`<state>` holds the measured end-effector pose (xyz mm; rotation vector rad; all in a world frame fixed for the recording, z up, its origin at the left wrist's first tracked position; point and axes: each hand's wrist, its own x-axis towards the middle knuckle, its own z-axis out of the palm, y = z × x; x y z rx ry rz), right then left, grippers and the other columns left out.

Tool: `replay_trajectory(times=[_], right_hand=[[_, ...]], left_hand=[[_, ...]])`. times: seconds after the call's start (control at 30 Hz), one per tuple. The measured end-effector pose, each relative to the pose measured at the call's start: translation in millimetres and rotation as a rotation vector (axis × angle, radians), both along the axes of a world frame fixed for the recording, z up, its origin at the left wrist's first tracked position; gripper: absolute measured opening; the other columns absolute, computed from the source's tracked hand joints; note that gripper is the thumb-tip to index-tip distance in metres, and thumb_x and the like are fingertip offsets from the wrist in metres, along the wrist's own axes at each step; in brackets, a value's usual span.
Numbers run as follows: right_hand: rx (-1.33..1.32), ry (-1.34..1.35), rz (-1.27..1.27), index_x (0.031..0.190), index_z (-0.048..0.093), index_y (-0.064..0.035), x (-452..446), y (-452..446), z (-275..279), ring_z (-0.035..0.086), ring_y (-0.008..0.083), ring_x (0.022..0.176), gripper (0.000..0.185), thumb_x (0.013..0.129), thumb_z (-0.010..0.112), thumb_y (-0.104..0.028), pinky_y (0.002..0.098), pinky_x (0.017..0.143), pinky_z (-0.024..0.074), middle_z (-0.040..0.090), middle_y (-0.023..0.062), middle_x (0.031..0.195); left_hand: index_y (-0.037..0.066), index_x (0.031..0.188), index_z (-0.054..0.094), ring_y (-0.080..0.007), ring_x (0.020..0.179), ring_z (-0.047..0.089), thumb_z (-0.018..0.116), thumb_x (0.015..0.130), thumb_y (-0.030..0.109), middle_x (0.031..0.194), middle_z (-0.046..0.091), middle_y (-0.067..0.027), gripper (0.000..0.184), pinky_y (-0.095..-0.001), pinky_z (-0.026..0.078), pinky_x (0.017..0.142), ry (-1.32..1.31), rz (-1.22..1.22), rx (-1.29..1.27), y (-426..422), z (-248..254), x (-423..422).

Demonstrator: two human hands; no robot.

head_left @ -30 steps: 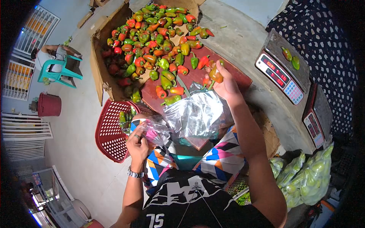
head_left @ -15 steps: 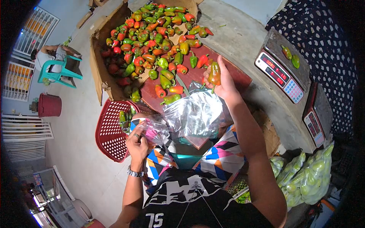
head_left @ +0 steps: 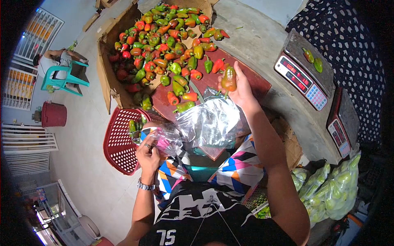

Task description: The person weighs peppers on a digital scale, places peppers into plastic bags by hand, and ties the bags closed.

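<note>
A green-and-orange pepper (head_left: 229, 79) lies in my right hand (head_left: 243, 89), held over the red board (head_left: 242, 69) with its stem toward me. My left hand (head_left: 147, 155) is closed at the edge of a clear plastic bag (head_left: 167, 138) above my lap. More crumpled clear plastic (head_left: 211, 121) spreads over the near end of the board. A knife (head_left: 196, 91) rests there among several loose peppers (head_left: 179, 87). Beyond is a large heap of red, orange and green peppers (head_left: 164, 45) in an opened cardboard box (head_left: 106, 69).
A red perforated basket (head_left: 117, 141) stands at left. On the right ledge, one scale (head_left: 301, 82) carries two peppers (head_left: 318, 64); a second scale (head_left: 340, 135) sits nearer. Bags of green produce (head_left: 332, 192) are at lower right. A person (head_left: 61, 61) sits on a green chair (head_left: 61, 78).
The pepper in my right hand has shifted slightly to the left and turned a little. My left hand keeps its place on the plastic bag.
</note>
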<state>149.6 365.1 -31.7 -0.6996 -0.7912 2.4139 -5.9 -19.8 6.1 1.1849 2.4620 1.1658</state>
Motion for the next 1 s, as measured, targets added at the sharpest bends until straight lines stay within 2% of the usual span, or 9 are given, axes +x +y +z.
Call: replay_trajectory(times=[0.13,0.23,0.33,0.43,0.53,0.73,0.83,0.93,1.0], right_hand=[[-0.039,0.134,0.102,0.12,0.062,-0.0006,2,6,-8,0.068,0.0295,0.1,0.053,0.109,0.043,-0.049,0.0409,0.089,0.0528,0.07,0.0211,0.113],[-0.058,0.145,0.068,0.128,0.058,0.0018,1,3,-10,0.067,0.0301,0.109,0.049,0.108,0.046,-0.041,0.0429,0.095,0.0519,0.067,0.0227,0.126],[0.022,0.12,0.076,0.131,0.056,0.0027,0,0,-5,0.065,0.0286,0.111,0.045,0.106,0.056,-0.035,0.046,0.097,0.0521,0.064,0.0184,0.125],[0.058,0.097,0.037,0.13,0.056,-0.0002,2,-2,-1,0.064,0.0249,0.11,0.033,0.103,0.061,-0.019,0.0418,0.099,0.0495,0.065,0.0131,0.122],[0.112,0.09,0.068,0.127,0.057,-0.0023,4,-2,3,0.064,0.0215,0.104,0.032,0.1,0.065,-0.017,0.0404,0.092,0.0525,0.064,0.0078,0.116],[0.221,-0.124,0.01,0.122,0.058,-0.0074,5,3,-7,0.064,0.0197,0.092,0.038,0.099,0.071,-0.035,0.034,0.077,0.0513,0.064,0.0055,0.105],[0.043,-0.057,0.002,0.118,0.058,-0.0076,4,8,-6,0.063,0.019,0.08,0.044,0.098,0.069,-0.045,0.0318,0.068,0.0503,0.064,0.0077,0.099],[-0.11,-0.094,-0.117,0.112,0.057,-0.0069,2,4,13,0.059,0.0184,0.069,0.045,0.103,0.06,-0.05,0.0309,0.058,0.0482,0.065,0.0103,0.094],[-0.073,-0.035,0.02,0.112,0.056,-0.0055,16,19,-6,0.061,0.0186,0.069,0.047,0.104,0.055,-0.052,0.0309,0.057,0.0494,0.065,0.0115,0.092]], left_hand=[[0.0,0.121,0.073,-0.0278,0.116,0.071,0.047,0.075,-0.007,0.126,0.073,-0.0167,0.054,-0.037,0.052,0.105,0.004,0.0,0.008,1,1,1],[0.0,0.121,0.073,-0.0282,0.117,0.07,0.046,0.075,-0.007,0.125,0.073,-0.0166,0.054,-0.0374,0.051,0.105,0.005,0.004,0.006,2,2,2],[0.0,0.121,0.073,-0.0285,0.117,0.07,0.046,0.075,-0.007,0.125,0.073,-0.0167,0.053,-0.0378,0.05,0.106,0.014,0.005,0.003,2,1,1],[-0.001,0.121,0.073,-0.0288,0.117,0.07,0.046,0.075,-0.007,0.125,0.073,-0.0171,0.053,-0.0382,0.05,0.107,0.005,0.004,0.005,1,0,0],[-0.001,0.121,0.073,-0.0292,0.117,0.07,0.046,0.075,-0.007,0.125,0.073,-0.0173,0.053,-0.0383,0.05,0.107,-0.012,0.002,0.017,1,2,1],[-0.001,0.121,0.073,-0.0293,0.118,0.069,0.047,0.075,-0.008,0.125,0.073,-0.0171,0.054,-0.0388,0.05,0.107,0.006,-0.006,0.028,0,2,0],[-0.001,0.121,0.073,-0.0292,0.119,0.069,0.046,0.075,-0.008,0.125,0.073,-0.0179,0.054,-0.0388,0.05,0.107,0.0,-0.003,0.028,1,2,0],[-0.002,0.12,0.072,-0.0295,0.119,0.069,0.046,0.074,-0.008,0.125,0.073,-0.0188,0.053,-0.0389,0.049,0.108,-0.011,0.008,0.02,0,4,0],[-0.004,0.12,0.072,-0.0299,0.119,0.069,0.046,0.074,-0.008,0.125,0.073,-0.0192,0.053,-0.0391,0.049,0.108,-0.037,0.015,0.014,1,3,1]])
